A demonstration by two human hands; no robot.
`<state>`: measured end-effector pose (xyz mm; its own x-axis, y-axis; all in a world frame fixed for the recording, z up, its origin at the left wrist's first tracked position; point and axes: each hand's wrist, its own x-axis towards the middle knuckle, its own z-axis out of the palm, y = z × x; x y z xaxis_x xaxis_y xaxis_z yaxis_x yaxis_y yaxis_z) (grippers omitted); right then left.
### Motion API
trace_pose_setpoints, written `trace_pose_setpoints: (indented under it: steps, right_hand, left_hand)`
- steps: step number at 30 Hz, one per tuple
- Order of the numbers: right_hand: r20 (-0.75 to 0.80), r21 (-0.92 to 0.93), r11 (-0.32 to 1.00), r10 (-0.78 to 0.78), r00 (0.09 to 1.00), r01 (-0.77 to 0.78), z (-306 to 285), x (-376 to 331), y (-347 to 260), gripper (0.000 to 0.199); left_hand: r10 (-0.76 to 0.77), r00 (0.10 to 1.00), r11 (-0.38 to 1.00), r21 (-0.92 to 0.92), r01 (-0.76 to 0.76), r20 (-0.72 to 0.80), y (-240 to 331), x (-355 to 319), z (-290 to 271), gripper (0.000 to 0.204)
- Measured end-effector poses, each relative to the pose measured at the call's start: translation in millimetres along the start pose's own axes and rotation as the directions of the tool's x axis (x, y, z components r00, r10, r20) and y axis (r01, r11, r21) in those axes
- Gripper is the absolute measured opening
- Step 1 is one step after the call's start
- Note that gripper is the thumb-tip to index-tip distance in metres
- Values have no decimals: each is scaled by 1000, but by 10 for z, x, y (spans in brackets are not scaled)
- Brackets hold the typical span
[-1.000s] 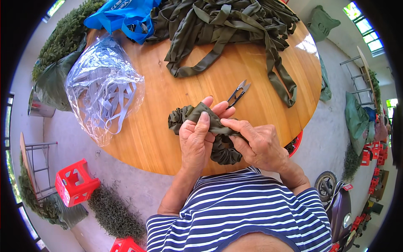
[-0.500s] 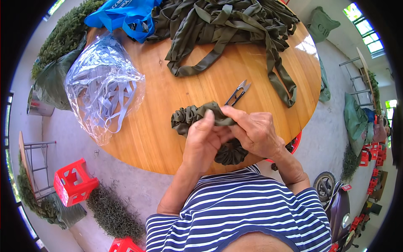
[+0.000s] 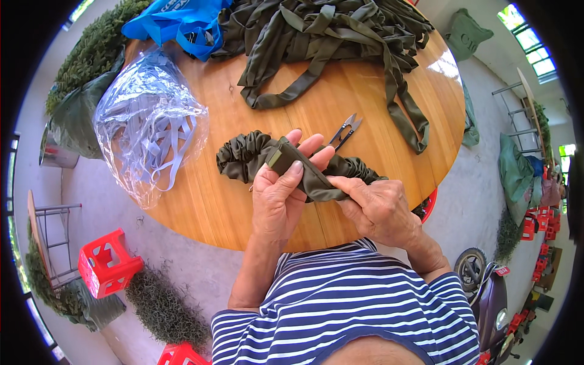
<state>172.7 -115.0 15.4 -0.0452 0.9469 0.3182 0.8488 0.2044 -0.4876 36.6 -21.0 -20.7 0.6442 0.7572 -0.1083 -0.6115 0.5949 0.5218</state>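
Head view, left hand (image 3: 281,193) palm-up under olive strap (image 3: 304,167), right hand (image 3: 378,208) pinching it

We sit at a round wooden table (image 3: 377,91) in what looks like an open, home-style sewing workplace on a concrete floor (image 3: 97,194): piles of olive fabric strips (image 3: 328,30) at the far edge, a clear bag of elastic bands (image 3: 149,131) at the left edge, thread snips (image 3: 345,131), red plastic stools (image 3: 106,264), a parked motorbike (image 3: 486,298)
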Motion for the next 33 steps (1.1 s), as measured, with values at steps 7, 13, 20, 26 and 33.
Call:
trace_pose_setpoints:
  steps: [7, 13, 20, 26, 33]
  right_hand:
    - [53, 21, 986, 163, 985, -164, 51, -5, -27, 19]
    - [33, 29, 982, 187, 982, -188, 141, 27, 38, 15]
    - [59, 36, 985, 164, 985, -166, 134, 65, 48, 15]
    - [228, -35, 998, 56, 972, -49, -19, -126, 232, 22]
    - [-105, 352, 936, 70, 992, -29, 174, 37, 269, 39]
  left_hand:
    - [58, 998, 996, 65, -58, 4, -56, -40, 10, 46]
    - [56, 997, 995, 80, -59, 47, -230, -40, -12, 48]
    - [72, 996, 985, 153, -79, 52, -157, -39, -61, 48]
    - [194, 979, 950, 239, -203, 58, -98, -8, -112, 52]
    - [158, 983, 965, 196, -173, 90, -128, -30, -99, 44]
